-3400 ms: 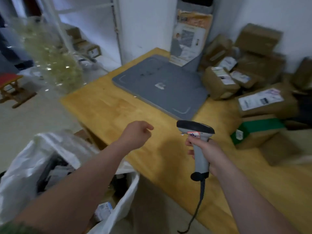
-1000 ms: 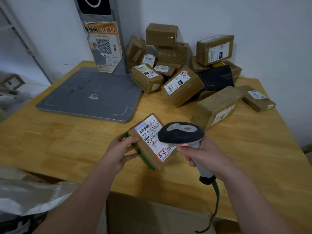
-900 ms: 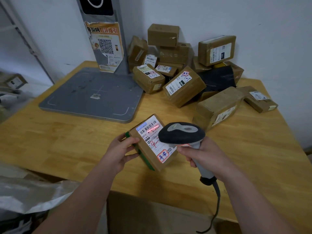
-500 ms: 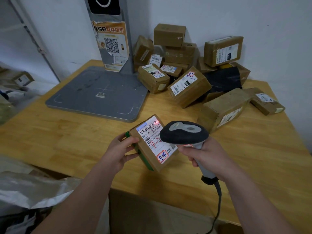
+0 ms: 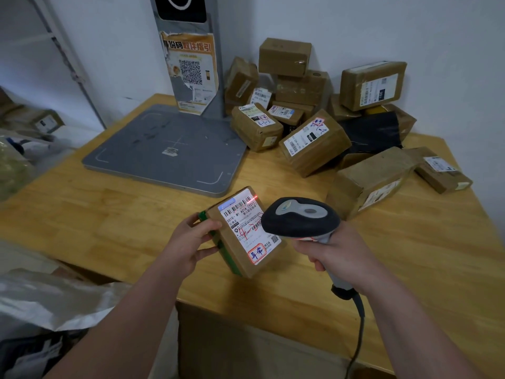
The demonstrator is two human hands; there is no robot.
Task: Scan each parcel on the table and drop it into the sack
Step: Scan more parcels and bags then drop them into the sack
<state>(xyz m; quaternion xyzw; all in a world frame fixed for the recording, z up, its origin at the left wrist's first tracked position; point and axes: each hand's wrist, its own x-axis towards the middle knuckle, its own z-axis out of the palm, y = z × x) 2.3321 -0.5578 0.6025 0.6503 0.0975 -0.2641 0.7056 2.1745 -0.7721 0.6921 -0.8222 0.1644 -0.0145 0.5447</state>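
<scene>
Hands share the scan between them. The left hand (image 5: 191, 242) grips the small brown parcel (image 5: 240, 231) by its green-taped left edge, thumb on top and fingers curled beneath. It tilts the label up just above the table (image 5: 109, 214), near its front edge. The right hand (image 5: 336, 253) is wrapped tightly round the grip of the scanner (image 5: 300, 217), whose dark head hangs just right of the label and hides part of it. The cable (image 5: 360, 324) drops off the near side.

Against the view of about 1 second ago, both grips and the parcel's place are the same, but the beam differs. Then a red line lies across the barcode; now only a short red streak (image 5: 253, 198) shows at the label's far right corner, with a faint glow by the red stamp at its near end.

I judge that the read is either finished or sliding off the code; nothing visible confirms which. If it has registered, this parcel is ready for the white sack (image 5: 54, 296) at the near left. A heap of parcels (image 5: 314, 143) waits at the far right against the wall, beside the grey platform (image 5: 169, 149), so much of the task remains.
</scene>
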